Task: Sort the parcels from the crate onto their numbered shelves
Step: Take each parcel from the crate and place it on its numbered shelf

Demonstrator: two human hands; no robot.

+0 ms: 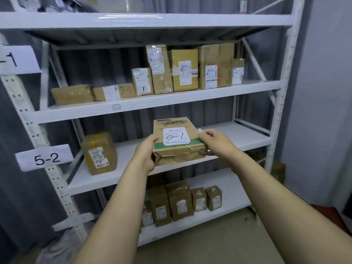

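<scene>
1. Parcel (178,141): brown cardboard, white label w/ handwritten "5-1", green strip, near end crumpled. Left hand (146,149) & right hand (215,141) grip its ends, in front of middle shelf (238,138).
2. Upper shelf (171,101): row of boxes (184,73), several marked "5-1".
3. Middle shelf: "5-2" tag (45,158) on left post, one taped box (99,153) at left.
4. Bottom shelf (224,212): small parcels (181,202) upright.

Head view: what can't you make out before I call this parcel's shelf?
Head view throughout:
- Upper shelf tag: cut by the left edge; only "-1" shows.
- Lowest shelf tag: blurred, unreadable.
- Bottom-shelf parcels: labels too small.
- Held parcel: fine print blurred; "5-1" reads.
- Crate: outside the frame.
</scene>
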